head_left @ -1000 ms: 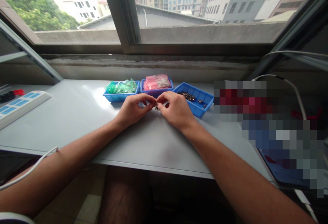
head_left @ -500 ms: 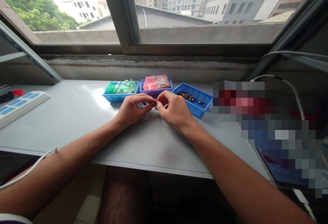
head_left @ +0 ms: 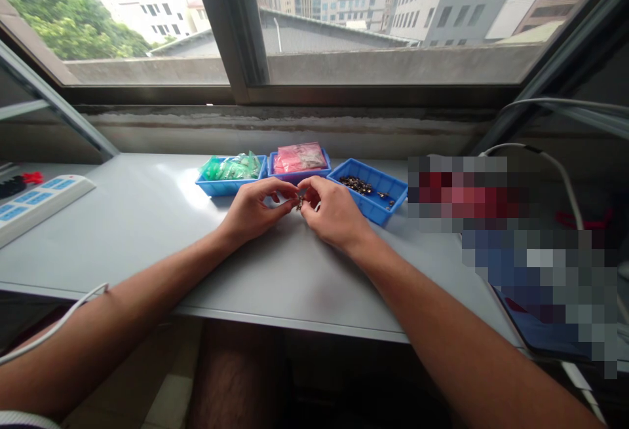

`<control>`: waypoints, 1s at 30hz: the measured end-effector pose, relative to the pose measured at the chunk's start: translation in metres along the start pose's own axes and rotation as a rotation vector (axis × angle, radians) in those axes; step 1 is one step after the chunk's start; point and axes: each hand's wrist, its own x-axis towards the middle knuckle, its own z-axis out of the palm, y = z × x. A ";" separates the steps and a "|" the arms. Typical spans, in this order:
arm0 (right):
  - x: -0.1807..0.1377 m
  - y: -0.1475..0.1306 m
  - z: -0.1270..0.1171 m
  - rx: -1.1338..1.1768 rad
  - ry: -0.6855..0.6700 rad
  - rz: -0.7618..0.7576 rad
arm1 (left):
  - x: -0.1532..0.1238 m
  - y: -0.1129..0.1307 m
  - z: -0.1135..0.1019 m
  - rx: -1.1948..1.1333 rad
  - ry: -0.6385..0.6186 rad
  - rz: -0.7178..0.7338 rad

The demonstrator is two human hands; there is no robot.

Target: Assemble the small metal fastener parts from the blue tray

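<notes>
The tiny metal part sits right at the fingertips: just right of the left hand, just left of the right hand, neither clearly nearer! Thumbs and fingers curl around it; which hand grips, I can't tell. Long axis? Too small. No writing readable anywhere.

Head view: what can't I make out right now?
All in the head view:
Small piece between left hand and right hand: too small to identify, partly hidden by them.
Power strip: one end cut off by the left edge.
Pixelated patch at right: masks whatever lies there.
</notes>
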 end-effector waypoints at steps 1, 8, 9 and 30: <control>0.000 0.000 0.000 -0.012 0.006 -0.014 | 0.000 0.001 0.000 0.002 0.004 -0.020; -0.001 -0.003 -0.004 0.042 0.055 -0.024 | 0.002 0.009 -0.004 0.008 -0.080 -0.105; -0.001 -0.003 -0.004 0.049 0.043 -0.027 | 0.003 0.009 -0.005 0.000 -0.100 -0.105; -0.001 -0.002 -0.001 0.078 0.023 0.042 | 0.000 0.000 0.001 -0.017 -0.036 -0.079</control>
